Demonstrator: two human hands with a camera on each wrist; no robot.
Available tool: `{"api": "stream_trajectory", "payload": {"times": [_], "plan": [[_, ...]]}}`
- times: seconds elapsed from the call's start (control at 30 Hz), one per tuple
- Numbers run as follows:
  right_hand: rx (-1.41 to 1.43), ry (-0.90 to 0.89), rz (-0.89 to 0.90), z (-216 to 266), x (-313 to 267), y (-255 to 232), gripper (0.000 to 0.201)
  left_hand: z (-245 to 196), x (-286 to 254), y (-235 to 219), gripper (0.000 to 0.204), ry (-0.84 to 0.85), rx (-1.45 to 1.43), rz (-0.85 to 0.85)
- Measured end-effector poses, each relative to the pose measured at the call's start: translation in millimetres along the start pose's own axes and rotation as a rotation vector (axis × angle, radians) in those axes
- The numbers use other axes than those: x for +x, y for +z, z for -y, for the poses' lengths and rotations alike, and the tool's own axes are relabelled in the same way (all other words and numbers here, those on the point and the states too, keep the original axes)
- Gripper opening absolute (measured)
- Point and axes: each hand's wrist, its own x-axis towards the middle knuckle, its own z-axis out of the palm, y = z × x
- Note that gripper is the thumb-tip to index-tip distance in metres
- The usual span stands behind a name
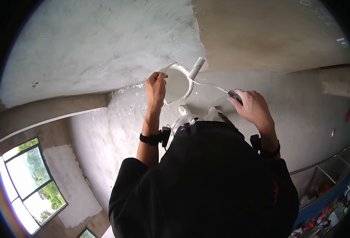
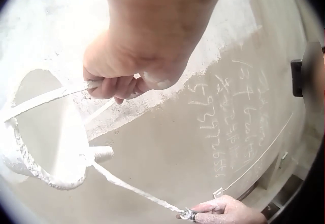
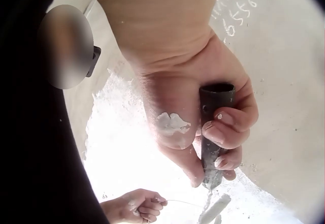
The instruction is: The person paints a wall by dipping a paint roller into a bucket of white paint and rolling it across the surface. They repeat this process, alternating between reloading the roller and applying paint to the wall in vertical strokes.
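Note:
A white-coated bucket (image 1: 190, 90) holds pale paint (image 1: 175, 85). My left hand (image 1: 156, 88) grips its bail handle (image 2: 48, 102), which is raised above the bucket mouth. In my right hand (image 1: 254, 106) is a paint roller, with fingers curled round its dark grip (image 3: 217, 99). The roller's paint-caked wire frame (image 1: 210, 84) runs from the grip to the bucket. Its white-coated roller sleeve (image 1: 196, 68) lies at the right side of the bucket rim, overlapping it in the head view. Dabs of white paint (image 3: 172, 123) stick to the right hand.
Ahead stands a wall, its left part coated pale (image 1: 115, 43) and its right part bare brown (image 1: 246, 35). Chalk writing (image 2: 205, 127) marks the bare part. Paint spatters dot the floor (image 1: 115, 139) near my feet. A glass-sided case (image 1: 321, 178) stands at lower right, a window (image 1: 34, 182) at left.

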Motion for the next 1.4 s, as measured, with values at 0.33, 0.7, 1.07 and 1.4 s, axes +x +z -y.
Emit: {"api": "stream_trajectory", "payload": {"times": [0.33, 0.7, 1.07, 1.4], "plan": [[0.251, 0.058, -0.456, -15, 57, 54, 0.037, 4, -3, -11, 0.015, -0.048, -0.141, -0.133], [0.359, 0.115, -0.797, 32, 83, 46, 0.033, 62, -5, -69, 0.023, -0.010, 0.073, 0.020], [0.605, -0.053, -1.140, 121, 149, -43, 0.028, 94, 30, -135, 0.028, 0.181, 0.291, 0.295], [0.536, -0.316, -1.242, 193, 176, -181, 0.030, 73, 13, -185, 0.030, 0.207, 0.324, 0.160]]}}
